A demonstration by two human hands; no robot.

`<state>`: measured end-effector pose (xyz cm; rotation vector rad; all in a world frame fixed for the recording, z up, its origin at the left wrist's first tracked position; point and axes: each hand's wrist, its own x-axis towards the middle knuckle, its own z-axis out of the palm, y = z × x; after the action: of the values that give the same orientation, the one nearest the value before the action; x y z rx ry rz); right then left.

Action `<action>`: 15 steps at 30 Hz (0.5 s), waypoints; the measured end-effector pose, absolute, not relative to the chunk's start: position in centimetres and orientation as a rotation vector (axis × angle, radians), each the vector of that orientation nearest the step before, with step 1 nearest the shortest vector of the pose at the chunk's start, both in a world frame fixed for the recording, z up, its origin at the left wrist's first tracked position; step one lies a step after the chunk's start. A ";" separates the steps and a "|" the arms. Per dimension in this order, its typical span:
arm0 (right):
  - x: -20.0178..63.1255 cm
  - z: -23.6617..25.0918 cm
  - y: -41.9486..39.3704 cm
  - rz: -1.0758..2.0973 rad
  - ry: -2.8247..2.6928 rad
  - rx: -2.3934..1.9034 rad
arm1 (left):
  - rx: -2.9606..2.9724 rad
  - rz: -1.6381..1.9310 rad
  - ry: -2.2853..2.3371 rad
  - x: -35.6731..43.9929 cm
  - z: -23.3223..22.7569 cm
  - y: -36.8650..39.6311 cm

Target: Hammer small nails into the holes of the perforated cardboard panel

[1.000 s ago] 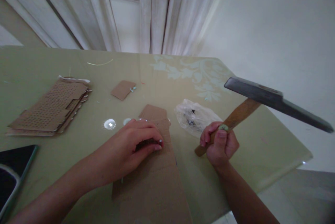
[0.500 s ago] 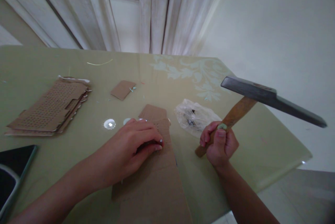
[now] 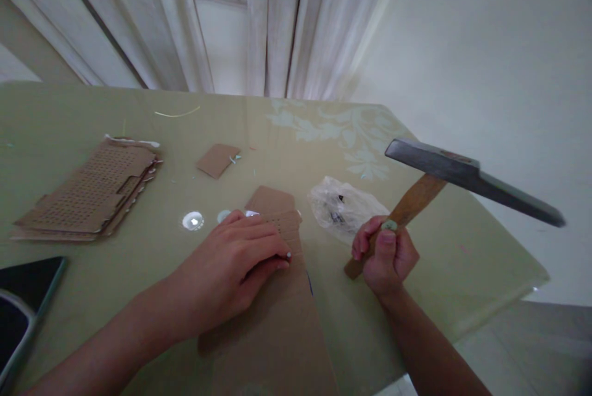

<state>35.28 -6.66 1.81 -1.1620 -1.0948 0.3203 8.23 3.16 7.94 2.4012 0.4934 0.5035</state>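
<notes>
My right hand [image 3: 386, 256] grips the wooden handle of a hammer [image 3: 467, 177], whose long dark metal head is raised above the table's right side. My left hand [image 3: 231, 269] lies on a long strip of brown cardboard [image 3: 277, 328], fingers curled and pinching something small against it that I cannot make out. The strip has rows of small holes near its far end. A crumpled clear plastic bag [image 3: 345, 208] with small dark items inside lies just beyond my right hand.
A stack of perforated cardboard pieces [image 3: 87, 192] lies at the left of the green table [image 3: 462, 260]. A small cardboard square [image 3: 217, 160] sits further back. A dark tablet-like device [image 3: 23, 297] is at the near left edge. White curtains hang behind.
The hammer head has drifted slightly left and down. My left hand has flattened a little on the cardboard strip.
</notes>
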 end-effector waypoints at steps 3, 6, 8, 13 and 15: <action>35.5 1.6 -6.7 0.346 -1.100 -1.183 | 2.420 0.517 0.469 8.3 7.7 3.2; 35.9 1.6 -6.7 0.412 -1.140 -1.215 | 2.425 0.524 0.448 8.3 7.5 3.4; 36.1 1.9 -6.7 0.487 -1.202 -1.252 | 2.441 0.523 0.442 8.2 7.4 3.6; 37.0 6.3 -8.0 0.659 -1.417 -1.427 | 2.467 0.494 0.398 8.3 7.4 4.3; 37.4 9.5 -9.3 0.684 -1.519 -1.516 | 2.464 0.503 0.391 8.3 7.3 4.4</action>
<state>37.44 -9.31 9.46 -1.5163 -1.5195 0.6840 8.32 4.44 7.35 2.4638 0.3910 0.5032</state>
